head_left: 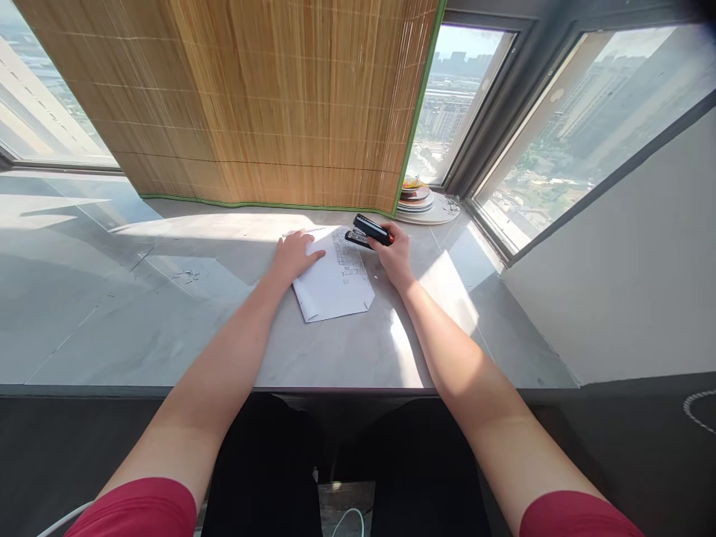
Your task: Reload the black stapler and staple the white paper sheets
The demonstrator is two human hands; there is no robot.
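Note:
A white stack of paper (330,291) lies on the grey sill, with dark print along its upper right part. Small staple-like marks show near its lower corners. My left hand (295,256) rests on the upper left of the paper, fingers spread and thumb stretched toward the middle. A black stapler (372,227) is in my right hand (396,256), which is wrapped around its rear end. Its jaws are apart and point left, by the paper's upper right corner. Whether the stapler touches the paper I cannot tell.
A bamboo blind (268,104) with green edging hangs down to the sill's back. Stacked plates (428,209) stand at the back right, beside the window frame. Several small dark bits (191,276) lie scattered on the sill (139,335) at left. A white wall (626,261) bounds the right.

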